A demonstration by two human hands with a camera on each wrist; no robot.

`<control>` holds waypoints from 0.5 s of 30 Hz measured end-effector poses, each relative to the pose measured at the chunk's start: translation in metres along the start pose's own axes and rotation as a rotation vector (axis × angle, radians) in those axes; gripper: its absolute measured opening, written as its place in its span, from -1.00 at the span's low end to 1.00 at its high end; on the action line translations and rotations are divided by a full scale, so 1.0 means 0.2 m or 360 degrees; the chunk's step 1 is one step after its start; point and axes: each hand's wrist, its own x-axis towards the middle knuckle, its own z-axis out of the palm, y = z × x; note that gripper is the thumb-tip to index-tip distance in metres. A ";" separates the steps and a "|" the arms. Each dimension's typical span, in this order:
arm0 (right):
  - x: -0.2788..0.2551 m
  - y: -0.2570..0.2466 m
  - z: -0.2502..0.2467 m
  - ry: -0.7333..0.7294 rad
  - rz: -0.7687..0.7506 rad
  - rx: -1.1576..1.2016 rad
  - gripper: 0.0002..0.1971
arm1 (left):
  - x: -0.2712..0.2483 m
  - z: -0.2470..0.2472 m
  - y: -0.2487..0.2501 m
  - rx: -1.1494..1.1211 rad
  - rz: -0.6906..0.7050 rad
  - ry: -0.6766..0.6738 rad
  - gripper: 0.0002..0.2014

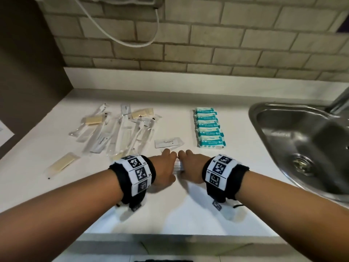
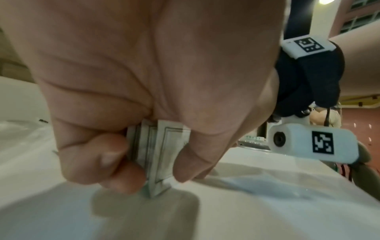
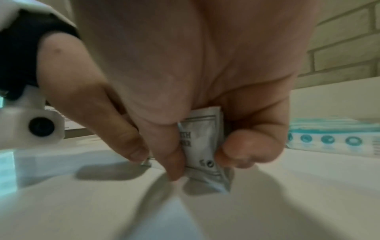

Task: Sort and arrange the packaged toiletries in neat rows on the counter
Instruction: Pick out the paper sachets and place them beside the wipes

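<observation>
A small stack of sachets [image 1: 178, 166] is pinched upright on the counter [image 1: 170, 210] between the left hand [image 1: 164, 169] and right hand [image 1: 190, 167], wipe packs [image 1: 208, 127] already rowed at two o'clock, the clear packets [image 1: 115, 129] at ten o'clock left unsorted.

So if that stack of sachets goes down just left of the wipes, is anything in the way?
Both hands, left hand and right hand, grip the sachets on edge on the counter. One toothpaste sachet lies flat between them and the spot beside the wipes. Nothing else visible blocks it.
</observation>
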 end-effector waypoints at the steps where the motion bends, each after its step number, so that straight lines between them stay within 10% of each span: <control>1: 0.00 0.00 0.00 -0.0015 0.0005 0.0029 -0.43 | 0.00 -0.01 0.00 -0.0048 0.0004 -0.0033 -0.54; 15: -0.05 0.09 -0.10 -0.0071 -0.0293 0.0029 -0.84 | -0.05 -0.08 -0.13 -0.0272 0.0250 -0.0084 -0.76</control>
